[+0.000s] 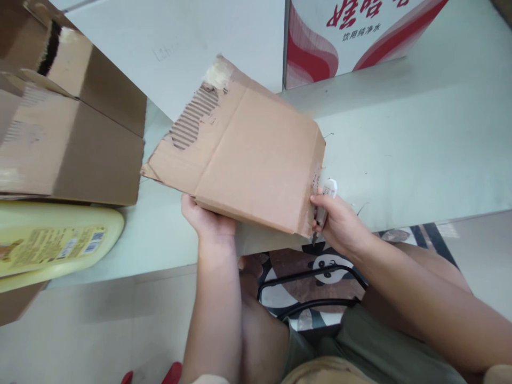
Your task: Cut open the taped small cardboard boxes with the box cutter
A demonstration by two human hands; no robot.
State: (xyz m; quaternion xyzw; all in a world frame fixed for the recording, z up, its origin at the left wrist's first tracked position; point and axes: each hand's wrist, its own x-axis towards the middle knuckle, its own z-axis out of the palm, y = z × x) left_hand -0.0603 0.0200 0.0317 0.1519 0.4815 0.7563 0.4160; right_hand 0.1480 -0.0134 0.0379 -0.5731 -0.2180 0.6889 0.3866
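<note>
A flat piece of brown cardboard [244, 154], torn at its far left corner so the ribbing shows, is held above the near edge of a pale table [420, 138]. My left hand [206, 216] grips its near edge from below. My right hand [340, 221] is shut on a small white utility knife [326, 200], whose blade end points down at the cardboard's right near corner. That right edge looks ragged.
An open brown carton [68, 133] stands at the left. A yellow bottle with a label [52, 245] lies in front of it. A red and white printed box [352, 32] is at the back. Below are my knees and a black-framed stool [312, 288].
</note>
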